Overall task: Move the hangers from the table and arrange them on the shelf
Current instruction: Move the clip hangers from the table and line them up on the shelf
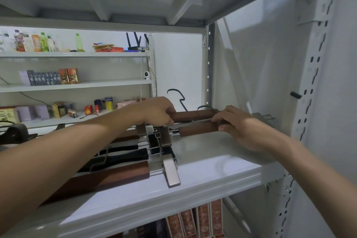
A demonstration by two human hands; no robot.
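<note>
Both hands reach deep onto the white metal shelf (222,172), working at the far end of a row of hangers. The left hand (158,111) is curled around the left end of a brown wooden hanger bar (195,115), and the right hand (236,124) pinches the right end of a second brown bar (199,130) lying just nearer. Holding each bar by an opposite end probably lets the person slide the two square against each other and line them up with the rest.

The hangers already laid down (123,152) run toward the near left in a loose stack, some brown wood, some black, all straight, flat-sided bars. Thin steel rods stick out of their ends and carry flat, brushed metal clips (171,173), which overlap near the middle of the shelf. A black wire hook (176,96) rises behind the left hand; which hanger it belongs to is hard to tell.

The shelf surface is smooth and glossy, so the bars should slide easily. No table is in view, and the task looks well along, judging by the number of hangers on the shelf.
</note>
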